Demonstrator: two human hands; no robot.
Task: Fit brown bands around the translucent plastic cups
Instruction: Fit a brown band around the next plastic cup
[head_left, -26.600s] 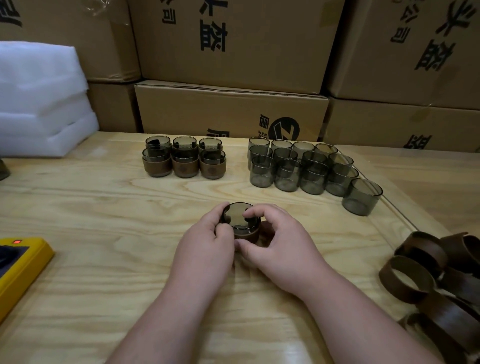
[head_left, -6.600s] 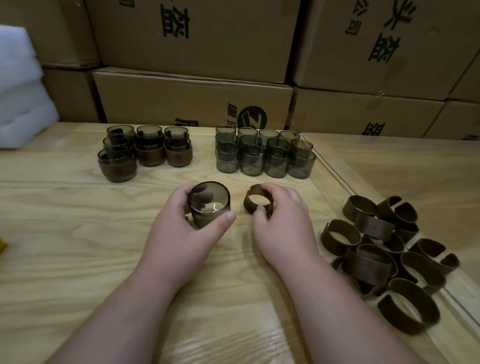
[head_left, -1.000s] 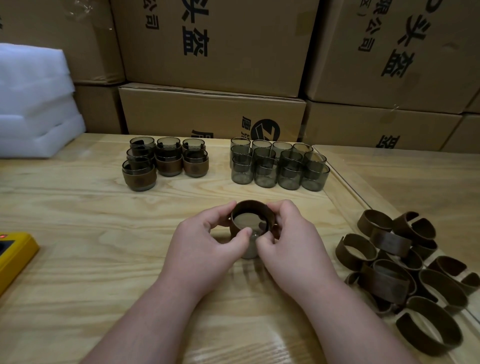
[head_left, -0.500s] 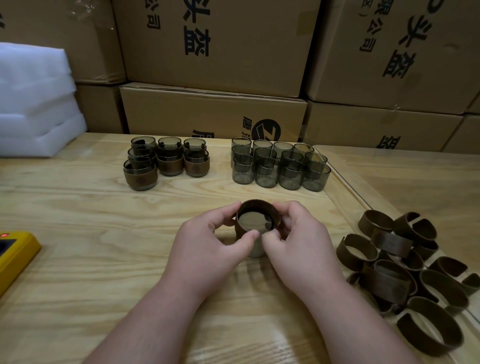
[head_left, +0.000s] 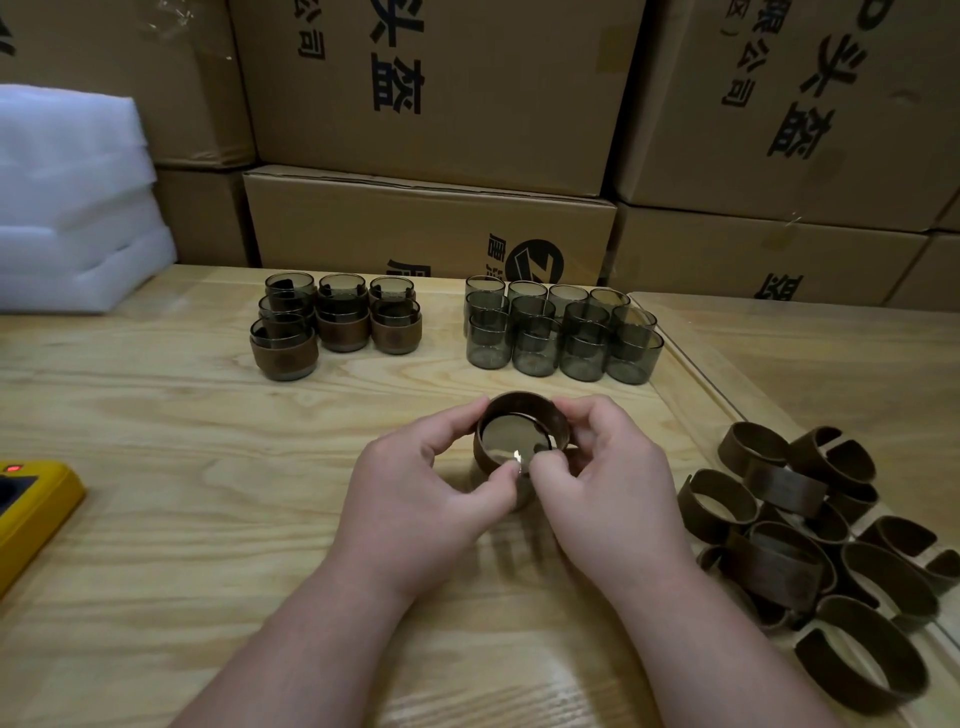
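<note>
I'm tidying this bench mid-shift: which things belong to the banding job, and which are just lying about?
Job: cup and brown band held by left hand and right hand; bare cups; banded cups; loose bands.
Lying about: yellow device; white foam; cardboard boxes.

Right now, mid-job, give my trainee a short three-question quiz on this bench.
1. True or false: both hands grip the same cup.
2. Where does the pile of loose brown bands lie: A) by the white foam, B) on the person's right, C) behind the unbanded cups?
3. Fill in: the banded cups stand to the ____ of the unbanded cups.

Key:
1. True: the left hand and right hand pinch the brown band around that cup.
2. B.
3. Left.
</note>
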